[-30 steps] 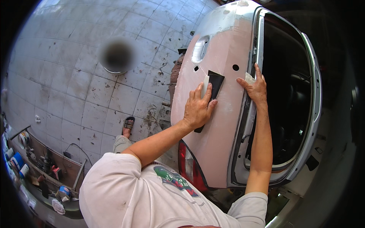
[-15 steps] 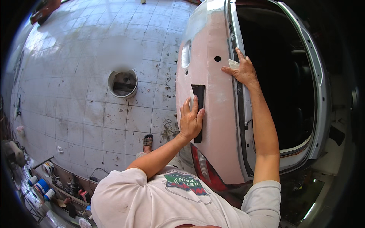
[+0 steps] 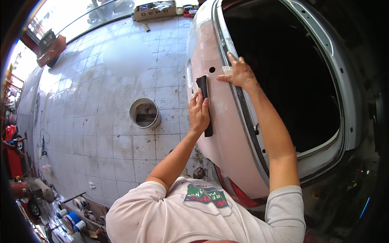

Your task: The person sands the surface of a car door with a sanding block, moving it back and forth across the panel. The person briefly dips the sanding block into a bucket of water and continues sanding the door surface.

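Left hand grasps black strip on pink car panel | right hand grips pale piece | tiled floor, bucket

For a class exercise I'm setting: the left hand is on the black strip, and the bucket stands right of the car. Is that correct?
The side is wrong: the head view shows the bucket standing left of the car. The left hand is on the black strip.

The stained, pale tiled floor gleams near bright light.
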A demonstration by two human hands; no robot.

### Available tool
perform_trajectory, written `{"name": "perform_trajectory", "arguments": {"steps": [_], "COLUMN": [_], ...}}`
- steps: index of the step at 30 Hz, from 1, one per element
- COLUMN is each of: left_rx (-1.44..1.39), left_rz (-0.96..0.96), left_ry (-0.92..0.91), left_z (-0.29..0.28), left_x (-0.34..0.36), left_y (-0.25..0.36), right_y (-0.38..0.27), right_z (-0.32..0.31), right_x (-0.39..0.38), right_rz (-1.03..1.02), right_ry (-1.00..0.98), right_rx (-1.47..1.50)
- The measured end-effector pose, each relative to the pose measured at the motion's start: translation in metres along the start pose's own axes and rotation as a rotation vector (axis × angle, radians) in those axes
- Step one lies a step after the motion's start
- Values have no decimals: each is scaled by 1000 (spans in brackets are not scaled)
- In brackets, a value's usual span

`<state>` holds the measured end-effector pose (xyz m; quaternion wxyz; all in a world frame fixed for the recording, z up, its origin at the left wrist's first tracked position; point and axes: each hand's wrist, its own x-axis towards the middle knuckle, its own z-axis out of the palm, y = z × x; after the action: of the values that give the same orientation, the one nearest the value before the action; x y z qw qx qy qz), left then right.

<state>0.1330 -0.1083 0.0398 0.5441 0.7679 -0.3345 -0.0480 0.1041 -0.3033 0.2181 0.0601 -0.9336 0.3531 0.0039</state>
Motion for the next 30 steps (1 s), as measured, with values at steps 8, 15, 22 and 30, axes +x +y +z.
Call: {"name": "perform_trajectory", "arguments": {"steps": [8,15,22,30], "left_rx": [-2,-94,121,-127], "left_rz": [104,-19,103,41], "left_ry": [-22,-220,-200,-202], "left_z": [15,-11,-6,-6], "left_x": [195,29,284,109], "left_y": [-93,-25,-166,-35], "right_y": [-25,0,-56,-6], "right_z": [-7,-1,-13,-4], "right_x": [1,-13,22,-8], "right_rz": [45,68,-54,63], "right_ry": [12,1,47,5], "right_rx": [-8,24,85,41]}}
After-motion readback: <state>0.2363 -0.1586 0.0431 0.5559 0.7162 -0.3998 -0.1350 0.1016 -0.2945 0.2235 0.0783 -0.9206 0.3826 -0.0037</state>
